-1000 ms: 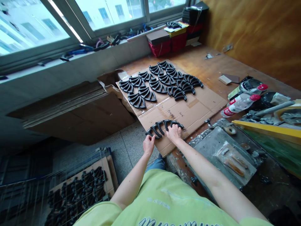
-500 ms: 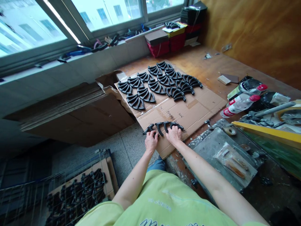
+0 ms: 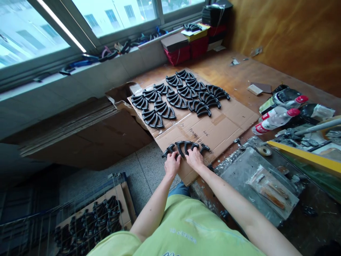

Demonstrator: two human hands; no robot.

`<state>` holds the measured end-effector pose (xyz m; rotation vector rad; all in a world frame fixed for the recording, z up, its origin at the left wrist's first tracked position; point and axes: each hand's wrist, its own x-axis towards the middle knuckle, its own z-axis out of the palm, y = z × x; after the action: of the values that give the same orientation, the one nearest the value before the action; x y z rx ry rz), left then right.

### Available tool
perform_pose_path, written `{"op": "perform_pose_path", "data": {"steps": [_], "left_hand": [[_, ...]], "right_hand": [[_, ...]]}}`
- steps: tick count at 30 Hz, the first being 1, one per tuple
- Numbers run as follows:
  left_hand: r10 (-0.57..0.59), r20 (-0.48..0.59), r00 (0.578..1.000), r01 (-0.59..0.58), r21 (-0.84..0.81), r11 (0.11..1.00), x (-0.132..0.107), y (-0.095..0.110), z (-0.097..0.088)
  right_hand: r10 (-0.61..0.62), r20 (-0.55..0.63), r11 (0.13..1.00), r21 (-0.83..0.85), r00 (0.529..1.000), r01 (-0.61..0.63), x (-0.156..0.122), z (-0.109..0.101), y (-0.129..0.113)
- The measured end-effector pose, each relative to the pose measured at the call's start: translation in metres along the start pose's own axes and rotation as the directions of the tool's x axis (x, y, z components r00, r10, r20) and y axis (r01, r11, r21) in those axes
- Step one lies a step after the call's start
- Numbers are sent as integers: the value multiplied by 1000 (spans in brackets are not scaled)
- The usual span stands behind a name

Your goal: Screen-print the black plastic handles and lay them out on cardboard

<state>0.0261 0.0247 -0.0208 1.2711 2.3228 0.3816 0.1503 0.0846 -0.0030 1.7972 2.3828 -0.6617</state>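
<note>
Several black curved pieces, handle-like in shape, stand side by side in an arc (image 3: 181, 148) near the front corner of a cardboard sheet (image 3: 227, 124). At the arc's left part, my left hand (image 3: 172, 164) has its fingers closed on one black curved piece, partly hidden by them. My right hand (image 3: 195, 159) grips another black curved piece right of the middle, its lower end covered by my fingers. To its right, a separate black piece (image 3: 205, 148) rests on the cardboard, apart from the others. Fan-shaped groups of like black pieces (image 3: 177, 100) lie farther back on the sheet.
Bottles with red caps (image 3: 277, 120) and a grey board (image 3: 262, 177) with a tape roll (image 3: 265, 150) are at the right. Stacked cardboard (image 3: 80, 131) leans at the left. Below, a wire rack (image 3: 125, 199) holds more black pieces. Red-sided boxes (image 3: 177, 55) stand by the window.
My right hand has shifted left along the arc, leaving the rightmost black piece uncovered and apart. My left hand stays at the left part. The view has shifted slightly.
</note>
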Motion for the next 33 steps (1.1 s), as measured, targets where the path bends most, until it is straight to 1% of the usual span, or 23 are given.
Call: {"op": "perform_pose_path", "data": {"steps": [5,7,10,13,15,17,19,22,24,25,27,29,31,33], "left_hand": [[-24,73,997,21,51,998,8,11,-9],[-29,85,996,24,61,998,12,14,-11],[-1,51,999,-3,84,996,20,15,-11],[89,-16,996,-87,105,991,37,20,-11],[171,-39,984,-165,122,979,58,30,-13],[264,-17,964,-258,145,955,84,46,-17],[366,38,930,-367,174,914,112,68,-23],[503,146,852,-524,224,822,155,101,-32],[541,231,809,-587,264,765,181,116,-37],[544,268,795,-604,282,745,193,120,-39],[535,311,786,-616,308,725,214,125,-44],[522,319,791,-608,326,723,231,126,-48],[504,320,802,-594,343,727,244,125,-52],[491,311,814,-579,357,733,251,124,-56]], "right_hand": [[19,-7,996,91,1000,-18,2,1,-2],[33,-14,991,127,999,-31,3,3,-4],[57,-22,978,202,998,-51,8,4,-5],[102,-68,956,283,992,-78,20,0,-5],[141,-116,943,318,983,-97,34,-8,-2],[198,-149,928,346,969,-137,52,-20,4],[275,-157,905,375,949,-200,70,-32,11],[368,-133,865,413,920,-286,96,-47,17],[388,-95,849,424,917,-315,110,-54,14],[381,-78,849,424,921,-315,117,-57,12],[348,-55,856,426,936,-293,129,-61,4],[315,-40,854,448,948,-265,141,-64,-5],[306,-18,833,489,952,-259,153,-66,-12],[301,1,809,529,954,-256,162,-66,-15]]}}
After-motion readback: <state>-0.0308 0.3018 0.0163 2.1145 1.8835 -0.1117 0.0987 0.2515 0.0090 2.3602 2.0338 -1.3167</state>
